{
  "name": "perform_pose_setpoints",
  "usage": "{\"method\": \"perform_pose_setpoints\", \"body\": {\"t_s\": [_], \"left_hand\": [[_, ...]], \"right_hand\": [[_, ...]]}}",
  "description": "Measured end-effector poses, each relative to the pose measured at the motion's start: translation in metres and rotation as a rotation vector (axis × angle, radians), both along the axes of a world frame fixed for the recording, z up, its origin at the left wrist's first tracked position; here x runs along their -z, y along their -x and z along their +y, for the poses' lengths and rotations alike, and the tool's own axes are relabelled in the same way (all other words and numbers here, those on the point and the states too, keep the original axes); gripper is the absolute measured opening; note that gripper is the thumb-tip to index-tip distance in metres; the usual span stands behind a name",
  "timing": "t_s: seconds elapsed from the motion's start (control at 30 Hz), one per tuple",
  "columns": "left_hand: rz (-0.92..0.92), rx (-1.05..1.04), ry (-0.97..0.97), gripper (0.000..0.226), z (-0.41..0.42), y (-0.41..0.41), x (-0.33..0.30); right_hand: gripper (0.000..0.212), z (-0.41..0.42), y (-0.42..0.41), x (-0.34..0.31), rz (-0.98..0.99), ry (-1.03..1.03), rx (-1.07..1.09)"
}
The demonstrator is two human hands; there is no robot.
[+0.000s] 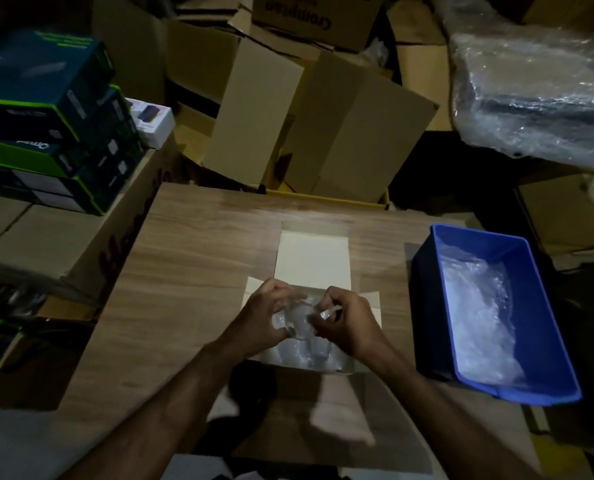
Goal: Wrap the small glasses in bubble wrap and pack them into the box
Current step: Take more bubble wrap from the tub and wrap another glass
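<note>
The fingers [277, 289] of the left hand [260, 315] and the right hand [345, 318] curl around a small glass [297, 322] with bubble wrap [278, 320] on it. The glass is clear and shiny, and a bit blurry. It is held just above the open box [311, 258], which is pale inside with its flaps spread out. More wrapped shapes lie in the box [302, 356]. The box sits on the wooden counter [191, 258]. A blue bin [562, 344] with more wrap [479, 306] stands to the right.
</note>
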State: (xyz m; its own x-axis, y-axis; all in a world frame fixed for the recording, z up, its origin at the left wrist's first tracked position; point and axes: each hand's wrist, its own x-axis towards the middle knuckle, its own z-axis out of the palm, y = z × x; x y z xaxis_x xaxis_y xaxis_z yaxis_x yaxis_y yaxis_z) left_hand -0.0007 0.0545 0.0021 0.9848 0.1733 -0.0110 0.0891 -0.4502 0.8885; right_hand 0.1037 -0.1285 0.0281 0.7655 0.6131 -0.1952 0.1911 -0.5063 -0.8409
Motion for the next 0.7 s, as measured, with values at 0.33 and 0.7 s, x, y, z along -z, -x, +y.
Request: {"method": "perform_pose_setpoints", "body": {"t_s": [0.33, 0.7], "left_hand": [[0.129, 0.073, -0.517, 0.058, 0.001, 0.003, 0.026], [0.103, 0.217, -0.733, 0.053, -0.011, 0.005, 0.036]], "right_hand": [[0.014, -0.004, 0.032, 0.062, -0.195, 0.05, -0.012], [0.028, -0.023, 0.023, 0.062, -0.309, 0.172, -0.016]]}}
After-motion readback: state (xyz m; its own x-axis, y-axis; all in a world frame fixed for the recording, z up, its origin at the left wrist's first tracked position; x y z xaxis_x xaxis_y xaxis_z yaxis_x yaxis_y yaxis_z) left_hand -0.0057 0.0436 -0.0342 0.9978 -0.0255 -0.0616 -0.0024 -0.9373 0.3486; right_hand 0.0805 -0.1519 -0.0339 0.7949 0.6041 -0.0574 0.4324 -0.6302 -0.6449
